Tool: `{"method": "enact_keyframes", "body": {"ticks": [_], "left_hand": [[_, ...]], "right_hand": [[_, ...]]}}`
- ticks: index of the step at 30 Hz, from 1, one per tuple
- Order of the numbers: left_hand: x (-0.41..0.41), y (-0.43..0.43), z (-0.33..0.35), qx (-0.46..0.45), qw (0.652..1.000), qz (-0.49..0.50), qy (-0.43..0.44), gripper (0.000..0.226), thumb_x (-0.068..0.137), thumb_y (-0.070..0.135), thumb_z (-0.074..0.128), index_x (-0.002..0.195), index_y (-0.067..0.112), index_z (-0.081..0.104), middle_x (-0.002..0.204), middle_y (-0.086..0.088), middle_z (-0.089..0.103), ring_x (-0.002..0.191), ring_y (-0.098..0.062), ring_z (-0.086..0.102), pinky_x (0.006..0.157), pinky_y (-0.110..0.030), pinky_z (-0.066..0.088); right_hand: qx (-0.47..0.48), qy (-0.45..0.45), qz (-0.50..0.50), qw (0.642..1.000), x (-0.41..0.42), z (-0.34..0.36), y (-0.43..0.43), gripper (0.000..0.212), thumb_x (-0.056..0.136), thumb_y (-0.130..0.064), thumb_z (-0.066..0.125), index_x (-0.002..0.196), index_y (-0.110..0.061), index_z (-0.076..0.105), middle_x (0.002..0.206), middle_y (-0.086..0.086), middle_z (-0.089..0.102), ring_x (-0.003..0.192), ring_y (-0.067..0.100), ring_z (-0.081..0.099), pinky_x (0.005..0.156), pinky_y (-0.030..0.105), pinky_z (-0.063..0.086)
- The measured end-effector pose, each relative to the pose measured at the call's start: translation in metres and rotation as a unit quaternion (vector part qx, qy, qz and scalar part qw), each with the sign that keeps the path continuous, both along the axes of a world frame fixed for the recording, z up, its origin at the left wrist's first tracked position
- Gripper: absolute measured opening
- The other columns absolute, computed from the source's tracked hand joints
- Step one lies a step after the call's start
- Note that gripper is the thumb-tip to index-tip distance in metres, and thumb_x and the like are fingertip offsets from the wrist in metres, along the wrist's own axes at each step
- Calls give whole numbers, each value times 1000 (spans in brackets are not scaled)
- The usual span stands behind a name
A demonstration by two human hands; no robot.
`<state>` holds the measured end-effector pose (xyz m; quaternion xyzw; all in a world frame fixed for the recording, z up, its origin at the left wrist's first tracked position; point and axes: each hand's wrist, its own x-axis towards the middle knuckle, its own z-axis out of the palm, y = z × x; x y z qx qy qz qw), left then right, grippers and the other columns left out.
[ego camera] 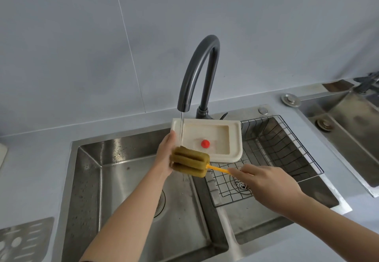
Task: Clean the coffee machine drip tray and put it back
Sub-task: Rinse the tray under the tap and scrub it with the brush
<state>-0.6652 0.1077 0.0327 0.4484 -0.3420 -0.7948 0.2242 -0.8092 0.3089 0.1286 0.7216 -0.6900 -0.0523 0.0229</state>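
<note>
A cream rectangular plastic drip tray (213, 138) with a red round float is held tilted over the steel double sink (131, 171), under the dark curved tap's (202, 73) thin stream. The left hand (165, 155) clasps its left edge; the right hand (264, 181) pinches the orange handle of an olive ridged sponge brush (189, 162) at the tray's near corner. Scrubbing likely works best into the recess corners, with the tray kept tilted to drain.

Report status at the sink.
Left hand holds tray under running tap. Right hand holds sponge brush. Nothing in the way.
</note>
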Motion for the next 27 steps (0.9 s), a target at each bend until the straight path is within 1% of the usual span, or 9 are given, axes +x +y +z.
{"method": "enact_keyframes", "body": {"ticks": [3, 6, 8, 10, 14, 20, 22, 25, 27], "left_hand": [[5, -7, 3, -54, 996, 58, -37, 50, 91, 50, 38, 121, 13, 54, 113, -11, 65, 102, -29, 61, 83, -41, 50], [14, -14, 8, -76, 993, 88, -34, 45, 91, 49, 37, 118, 18, 56, 108, -6, 66, 93, -20, 63, 64, -30, 51], [22, -20, 10, -85, 990, 97, -49, 45, 91, 50, 36, 120, 21, 54, 108, -4, 66, 92, -19, 64, 60, -28, 50], [30, -24, 11, -112, 986, 100, -68, 46, 91, 51, 35, 120, 20, 53, 109, -4, 65, 94, -21, 63, 62, -31, 51], [44, -24, 9, -144, 979, 108, -99, 36, 91, 48, 37, 111, 22, 55, 109, -3, 63, 98, -21, 60, 85, -41, 52], [55, -15, 4, -160, 978, 102, -91, 18, 93, 41, 42, 88, 35, 58, 91, 11, 64, 83, -6, 61, 60, -22, 52], [56, -12, 3, -165, 977, 91, -99, 18, 93, 40, 42, 90, 35, 59, 90, 13, 63, 86, -7, 61, 66, -24, 50], [59, -10, -1, -167, 977, 76, -109, 18, 93, 40, 42, 88, 40, 59, 97, 11, 62, 98, -14, 58, 87, -34, 47], [60, -7, -3, -173, 977, 69, -106, 19, 93, 41, 42, 83, 42, 59, 95, 14, 63, 97, -10, 58, 87, -33, 47]], "right_hand": [[10, -8, -11, 1000, -2, -2, 1, 66, 34, -1, 85, 94, -24, 73, 58, -8, 60, 31, 12, 47, 22, 22, 32], [13, -5, -19, 1000, -6, -8, 5, 63, 33, -5, 88, 91, -23, 74, 56, -10, 60, 29, 9, 46, 27, 16, 22], [1, -11, -15, 1000, -12, -10, 8, 63, 33, -4, 89, 90, -23, 74, 56, -11, 60, 28, 8, 45, 28, 14, 20], [-8, -29, -10, 1000, -17, -7, 10, 62, 36, -3, 90, 92, -21, 74, 58, -11, 61, 28, 7, 45, 24, 15, 29], [-37, -52, 8, 998, -19, 2, 8, 58, 44, 0, 88, 96, -19, 73, 59, -9, 61, 30, 10, 47, 22, 24, 38], [-89, -55, 0, 995, -10, 11, -24, 55, 54, 5, 83, 102, -18, 71, 61, -2, 65, 33, 24, 53, 24, 29, 41], [-73, -9, 7, 997, -6, 17, -40, 54, 56, 4, 81, 104, -19, 70, 61, -2, 63, 34, 24, 52, 26, 26, 40], [-6, 8, 14, 1000, -7, 16, -60, 56, 85, -3, 50, 133, -31, 44, 94, -2, 60, 60, 24, 51, 48, 30, 36], [18, 8, 16, 1000, -6, 15, -68, 59, 88, -5, 38, 139, -34, 31, 109, -4, 55, 70, 23, 49, 54, 30, 28]]}}
